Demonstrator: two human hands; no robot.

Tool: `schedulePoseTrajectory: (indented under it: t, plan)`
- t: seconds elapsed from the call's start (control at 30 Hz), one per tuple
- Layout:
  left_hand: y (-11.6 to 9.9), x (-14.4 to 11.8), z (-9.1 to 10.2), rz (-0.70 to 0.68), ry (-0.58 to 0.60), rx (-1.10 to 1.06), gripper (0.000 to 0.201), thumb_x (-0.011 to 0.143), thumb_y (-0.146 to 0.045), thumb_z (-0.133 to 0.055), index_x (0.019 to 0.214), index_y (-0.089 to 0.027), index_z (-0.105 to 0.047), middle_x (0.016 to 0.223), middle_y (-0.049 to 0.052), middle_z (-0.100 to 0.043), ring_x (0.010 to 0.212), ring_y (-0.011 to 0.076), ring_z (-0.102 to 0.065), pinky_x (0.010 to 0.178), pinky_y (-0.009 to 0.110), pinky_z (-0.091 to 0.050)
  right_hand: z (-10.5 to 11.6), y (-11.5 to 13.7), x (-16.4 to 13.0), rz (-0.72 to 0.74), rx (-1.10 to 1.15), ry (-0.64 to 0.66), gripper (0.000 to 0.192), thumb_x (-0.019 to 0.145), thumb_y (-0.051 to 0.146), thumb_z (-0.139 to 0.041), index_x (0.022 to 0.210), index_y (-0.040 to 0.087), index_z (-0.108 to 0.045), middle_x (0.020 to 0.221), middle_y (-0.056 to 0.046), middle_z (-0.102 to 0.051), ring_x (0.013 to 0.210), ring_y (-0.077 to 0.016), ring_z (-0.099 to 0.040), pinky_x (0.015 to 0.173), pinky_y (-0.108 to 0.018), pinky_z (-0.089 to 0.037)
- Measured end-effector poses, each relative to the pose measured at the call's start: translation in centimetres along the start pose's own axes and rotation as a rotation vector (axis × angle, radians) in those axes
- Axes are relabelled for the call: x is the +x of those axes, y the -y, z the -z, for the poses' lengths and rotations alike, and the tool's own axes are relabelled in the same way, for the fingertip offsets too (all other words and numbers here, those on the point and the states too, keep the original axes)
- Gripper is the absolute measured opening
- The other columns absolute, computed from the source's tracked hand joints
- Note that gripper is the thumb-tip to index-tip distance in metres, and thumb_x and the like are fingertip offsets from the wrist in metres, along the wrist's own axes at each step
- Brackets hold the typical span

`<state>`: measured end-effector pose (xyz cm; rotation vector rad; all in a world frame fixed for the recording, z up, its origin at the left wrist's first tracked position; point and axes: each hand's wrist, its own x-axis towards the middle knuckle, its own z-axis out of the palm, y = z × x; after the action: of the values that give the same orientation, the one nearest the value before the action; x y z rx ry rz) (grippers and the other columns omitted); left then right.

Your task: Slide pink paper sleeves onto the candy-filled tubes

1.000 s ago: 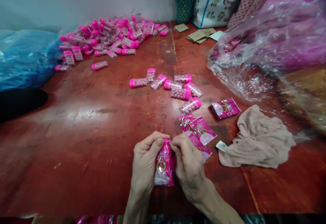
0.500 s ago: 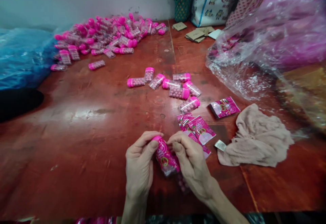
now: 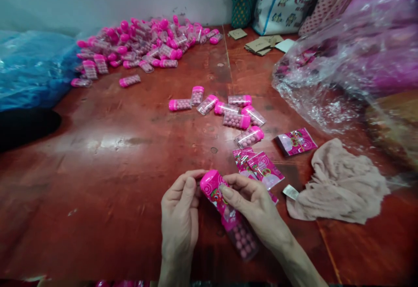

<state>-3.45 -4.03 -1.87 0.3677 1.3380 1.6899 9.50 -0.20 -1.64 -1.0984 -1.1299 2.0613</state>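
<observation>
My right hand [image 3: 257,211] grips a clear candy tube with a pink cap [image 3: 228,215], partly wrapped in a pink printed label; the cap points up and left, and pink balls show through at the lower end. My left hand [image 3: 179,217] sits just left of the cap, fingers curled, thumb touching or nearly touching it. Loose pink labels [image 3: 263,169] lie just beyond my right hand. Several unlabelled tubes [image 3: 228,113] lie farther out on the red-brown table [image 3: 114,156].
A large heap of pink-capped tubes [image 3: 146,43] fills the far left. A blue plastic bag [image 3: 32,69] lies at left, a clear bag of pink goods [image 3: 352,56] at right, a beige cloth [image 3: 346,187] beside the labels, and cardboard scraps [image 3: 261,43] at the back.
The tube has tilted from upright to slanting, cap up-left, and slid further out of the label. My left hand has loosened from around it; my right hand keeps the grip.
</observation>
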Motion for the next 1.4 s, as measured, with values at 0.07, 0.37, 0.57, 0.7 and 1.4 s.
schedulePoseTrajectory:
  t: [0.07, 0.37, 0.57, 0.7, 1.4]
  plan:
    - [0.1, -0.1, 0.1, -0.057, 0.027, 0.027, 0.011, 0.075, -0.020, -0.065, 0.082, -0.016, -0.071, 0.082, 0.004, -0.071, 0.074, 0.0131, -0.065, 0.069, 0.021, -0.052, 0.1, -0.1, 0.2, 0.012, 0.099, 0.009, 0.019, 0.081, 0.036, -0.063, 0.089, 0.020, -0.065, 0.074, 0.002, -0.062, 0.057, -0.0054, -0.052, 0.053, -0.015, -0.041]
    - [-0.6, -1.6, -0.2, -0.564, 0.049, 0.555, 0.027, 0.075, -0.003, -0.061, 0.092, -0.022, -0.070, 0.090, 0.001, -0.068, 0.085, 0.0157, -0.063, 0.075, 0.025, -0.051, 0.2, -0.9, 0.3, -0.102, 0.290, 0.090, 0.024, 0.084, 0.038, -0.057, 0.095, 0.018, -0.063, 0.057, 0.003, -0.060, 0.041, -0.0051, -0.049, 0.043, -0.016, -0.041]
    - [-2.0, -1.4, 0.5, -0.780, 0.145, 0.861, 0.034, 0.071, 0.001, -0.064, 0.097, -0.020, -0.070, 0.095, 0.001, -0.070, 0.086, 0.0152, -0.065, 0.081, 0.025, -0.051, 0.4, -1.2, 0.2, -0.146, 0.280, 0.134, 0.026, 0.084, 0.041, -0.056, 0.086, 0.016, -0.061, 0.052, 0.003, -0.060, 0.037, -0.0046, -0.050, 0.039, -0.014, -0.038]
    - [-2.2, -1.2, 0.8, -0.840, 0.199, 0.858, 0.035, 0.069, 0.004, -0.064, 0.095, -0.019, -0.071, 0.093, 0.001, -0.072, 0.082, 0.0166, -0.067, 0.076, 0.026, -0.054, 0.4, -1.2, 0.2, -0.169, 0.232, 0.134, 0.029, 0.083, 0.044, -0.056, 0.083, 0.016, -0.059, 0.048, 0.003, -0.059, 0.034, -0.0046, -0.047, 0.035, -0.013, -0.034]
    - [-1.9, -1.9, 0.0, -0.800, 0.033, 1.085, 0.021, 0.075, -0.004, -0.061, 0.088, -0.019, -0.067, 0.082, -0.002, -0.068, 0.072, 0.0099, -0.063, 0.073, 0.018, -0.048, -0.4, 0.1, 0.3, 0.075, 0.027, -0.058, 0.023, 0.083, 0.039, -0.057, 0.085, 0.017, -0.062, 0.069, 0.003, -0.055, 0.058, -0.0081, -0.046, 0.052, -0.019, -0.036]
